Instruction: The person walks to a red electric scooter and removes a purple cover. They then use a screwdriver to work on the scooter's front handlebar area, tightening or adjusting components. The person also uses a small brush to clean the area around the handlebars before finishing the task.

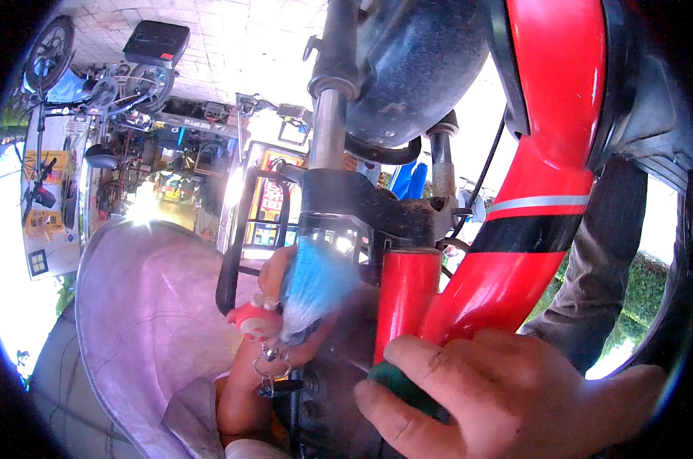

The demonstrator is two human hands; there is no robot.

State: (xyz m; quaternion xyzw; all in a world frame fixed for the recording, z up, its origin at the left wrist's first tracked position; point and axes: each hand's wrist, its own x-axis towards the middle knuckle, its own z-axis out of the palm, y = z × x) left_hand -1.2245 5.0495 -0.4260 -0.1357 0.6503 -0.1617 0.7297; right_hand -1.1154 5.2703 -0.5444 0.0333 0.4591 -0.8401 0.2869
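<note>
My right hand point(484, 390) reaches in from the lower right, closed around a dark green handle point(404, 386). The tool's working end cannot be made out. It is close to the red frame point(507, 252) of a two-wheeler, which has a grey and black band. What looks like my left hand point(274, 274) rises from the lower edge beside the fork tube point(329, 130); most of its fingers are hidden behind a fluffy blue and white tassel point(316, 283). A pink animal figure point(256, 321) and metal key rings point(272, 363) are attached to that tassel.
The scene appears upside down. Pink-purple cloth point(147, 298) with a curved edge covers the lower left. A black mudguard point(415, 69) is between the fork legs. Legs in dark trousers point(602, 260) stand at right. Parked two-wheelers point(151, 88) and a cluttered shop front point(170, 164) are beyond.
</note>
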